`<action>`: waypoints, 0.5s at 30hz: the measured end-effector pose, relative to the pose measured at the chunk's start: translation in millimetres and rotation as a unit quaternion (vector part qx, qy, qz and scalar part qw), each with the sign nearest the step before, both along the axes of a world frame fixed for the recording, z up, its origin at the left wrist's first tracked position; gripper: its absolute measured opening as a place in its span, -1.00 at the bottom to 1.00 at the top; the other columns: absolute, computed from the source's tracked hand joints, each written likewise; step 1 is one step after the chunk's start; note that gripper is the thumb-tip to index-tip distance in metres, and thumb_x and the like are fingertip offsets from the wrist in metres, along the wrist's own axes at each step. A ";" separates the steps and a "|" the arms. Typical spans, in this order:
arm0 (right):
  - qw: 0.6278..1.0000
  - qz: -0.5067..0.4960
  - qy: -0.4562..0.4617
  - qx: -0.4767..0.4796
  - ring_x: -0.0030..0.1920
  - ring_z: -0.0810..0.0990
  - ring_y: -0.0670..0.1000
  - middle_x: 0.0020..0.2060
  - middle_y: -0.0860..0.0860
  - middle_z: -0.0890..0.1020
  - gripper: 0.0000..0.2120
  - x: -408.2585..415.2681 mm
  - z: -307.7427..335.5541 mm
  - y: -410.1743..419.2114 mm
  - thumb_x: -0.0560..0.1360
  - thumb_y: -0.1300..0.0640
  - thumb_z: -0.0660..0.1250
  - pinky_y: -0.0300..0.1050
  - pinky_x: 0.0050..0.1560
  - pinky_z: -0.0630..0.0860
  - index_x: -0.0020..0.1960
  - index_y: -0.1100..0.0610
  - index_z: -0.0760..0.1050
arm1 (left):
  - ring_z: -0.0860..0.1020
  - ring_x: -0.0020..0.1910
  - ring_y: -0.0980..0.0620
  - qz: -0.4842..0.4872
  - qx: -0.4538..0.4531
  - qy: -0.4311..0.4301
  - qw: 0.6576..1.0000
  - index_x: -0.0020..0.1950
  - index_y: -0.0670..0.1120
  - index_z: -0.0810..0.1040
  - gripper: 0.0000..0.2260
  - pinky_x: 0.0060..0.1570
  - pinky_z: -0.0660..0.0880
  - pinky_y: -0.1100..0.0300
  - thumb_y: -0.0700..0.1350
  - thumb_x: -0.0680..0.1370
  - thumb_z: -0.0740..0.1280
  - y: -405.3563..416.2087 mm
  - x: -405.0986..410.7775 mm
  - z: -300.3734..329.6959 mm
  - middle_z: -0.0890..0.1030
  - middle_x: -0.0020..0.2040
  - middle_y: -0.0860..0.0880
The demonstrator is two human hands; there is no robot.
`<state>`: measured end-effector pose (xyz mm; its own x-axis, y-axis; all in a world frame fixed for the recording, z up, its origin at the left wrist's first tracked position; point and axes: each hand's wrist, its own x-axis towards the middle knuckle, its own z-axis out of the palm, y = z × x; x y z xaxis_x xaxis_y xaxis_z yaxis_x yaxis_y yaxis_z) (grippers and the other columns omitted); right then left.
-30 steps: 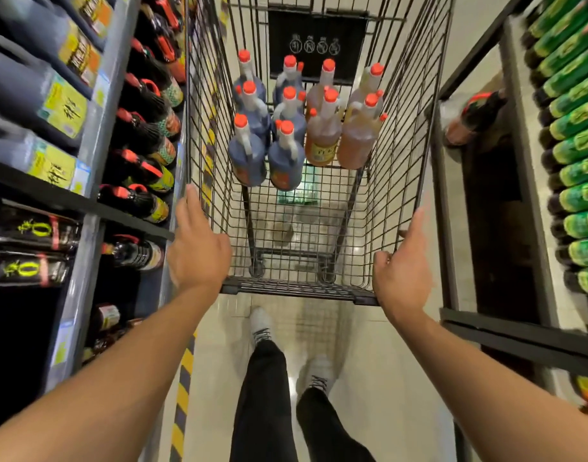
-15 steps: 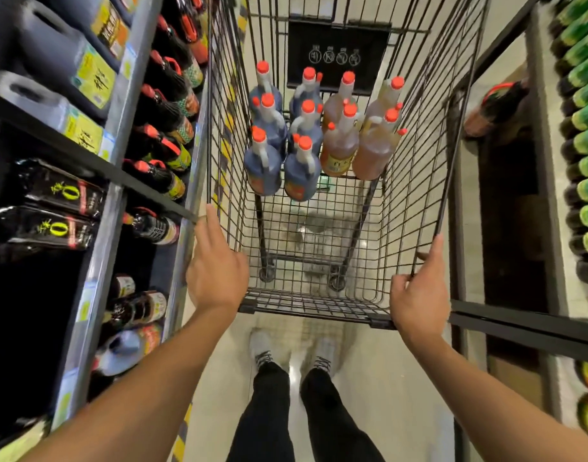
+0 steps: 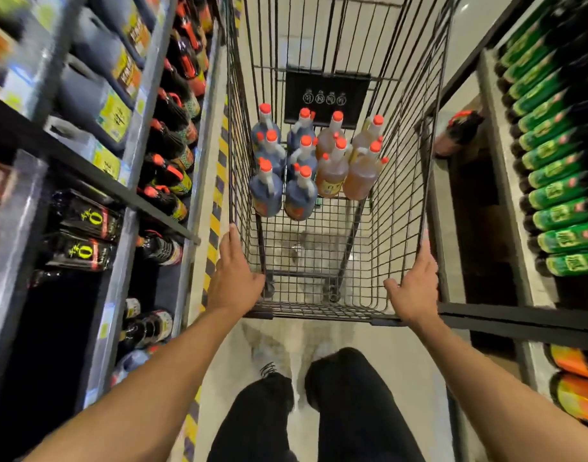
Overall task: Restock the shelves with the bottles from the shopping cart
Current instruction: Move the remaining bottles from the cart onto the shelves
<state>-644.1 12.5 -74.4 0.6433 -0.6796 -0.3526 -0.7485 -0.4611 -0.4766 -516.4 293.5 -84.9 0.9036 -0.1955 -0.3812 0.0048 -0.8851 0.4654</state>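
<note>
Our left hand (image 3: 234,283) and right hand (image 3: 416,290) grip the near corners of the cart (image 3: 322,311). We see the bottles (image 3: 314,165) standing at its far end, with shelves (image 3: 126,191) to the left and right.

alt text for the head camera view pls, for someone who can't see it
Seen from above, a person's left hand and right hand grip the near end of a wire shopping cart holding red-capped bottles, some dark and some amber, grouped at its far end. Stocked shelves line the narrow aisle on both sides.
</note>
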 end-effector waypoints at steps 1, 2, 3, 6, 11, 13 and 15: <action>0.999 -0.006 0.009 -0.044 0.55 0.20 0.23 0.57 0.17 0.15 0.02 3.8 5.6 1.9 0.43 0.18 0.51 0.30 0.49 0.27 0.63 0.04 -0.13 | 0.19 0.56 -0.18 -0.013 0.010 0.010 1.000 0.63 0.01 -0.29 -0.06 0.39 0.33 -0.10 -0.09 0.55 0.39 1.7 2.7 3.2 -0.10 0.66 -0.03; 0.997 -0.011 0.007 -0.081 0.54 0.20 0.26 0.56 0.20 0.16 0.00 9.3 11.4 5.5 0.42 0.17 0.53 0.30 0.48 0.27 0.62 0.11 -0.07 | 0.09 0.60 -0.15 -0.022 0.020 0.013 0.999 0.63 0.00 -0.29 -0.07 0.47 0.23 -0.09 -0.08 0.55 0.38 2.8 5.8 6.8 -0.12 0.66 -0.03; 0.995 -0.009 -0.010 -0.101 0.54 0.19 0.27 0.55 0.21 0.16 -0.03 17.0 17.1 10.3 0.42 0.17 0.53 0.29 0.48 0.26 0.61 0.16 -0.03 | 0.02 0.61 -0.13 -0.027 0.026 0.011 0.999 0.63 -0.01 -0.28 -0.08 0.52 0.15 -0.09 -0.08 0.56 0.38 2.6 10.7 9.4 -0.14 0.66 -0.01; 0.994 0.043 -0.058 -0.086 0.57 0.10 0.24 0.56 0.24 0.13 -0.07 53.0 18.4 21.5 0.46 0.18 0.49 0.17 0.57 0.12 0.61 0.27 -0.03 | -0.04 0.62 -0.09 -0.019 0.035 -0.016 0.999 0.64 -0.05 -0.27 -0.09 0.54 0.07 -0.10 -0.07 0.57 0.37 -7.2 42.4 14.3 -0.14 0.66 -0.02; 0.986 0.130 -0.088 0.049 0.58 0.07 0.23 0.57 0.24 0.12 -0.01 131.1 -26.8 24.7 0.47 0.19 0.48 0.06 0.59 0.06 0.63 0.26 -0.14 | -0.03 0.63 -0.06 -0.013 0.050 -0.068 0.996 0.63 -0.05 -0.29 -0.09 0.55 0.15 -0.09 -0.07 0.59 0.37 -37.7 124.4 11.7 -0.11 0.67 -0.01; 0.980 0.171 -0.065 0.083 0.58 0.06 0.23 0.58 0.22 0.09 -0.03 158.2 -53.1 19.4 0.50 0.16 0.45 0.07 0.57 0.07 0.63 0.26 -0.15 | 0.11 0.61 -0.10 0.010 0.046 -0.076 0.996 0.62 -0.03 -0.32 -0.09 0.46 0.32 -0.09 -0.06 0.59 0.36 -45.9 145.1 3.7 -0.02 0.66 -0.03; 0.970 0.226 -0.033 0.079 0.59 0.05 0.22 0.59 0.22 0.08 -0.10 182.0 -80.8 14.1 0.54 0.08 0.42 0.03 0.54 0.09 0.63 0.26 -0.10 | 0.29 0.54 -0.11 0.034 0.036 -0.096 0.994 0.63 0.02 -0.30 -0.10 0.28 0.48 -0.07 -0.02 0.60 0.36 -47.9 151.4 -4.2 0.15 0.64 -0.04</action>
<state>-462.2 26.7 -155.2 0.8877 -0.2635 -0.3775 -0.4523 -0.6523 -0.6083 -365.0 245.6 -89.2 0.9713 -0.1108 -0.2107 -0.0181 -0.9168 0.3989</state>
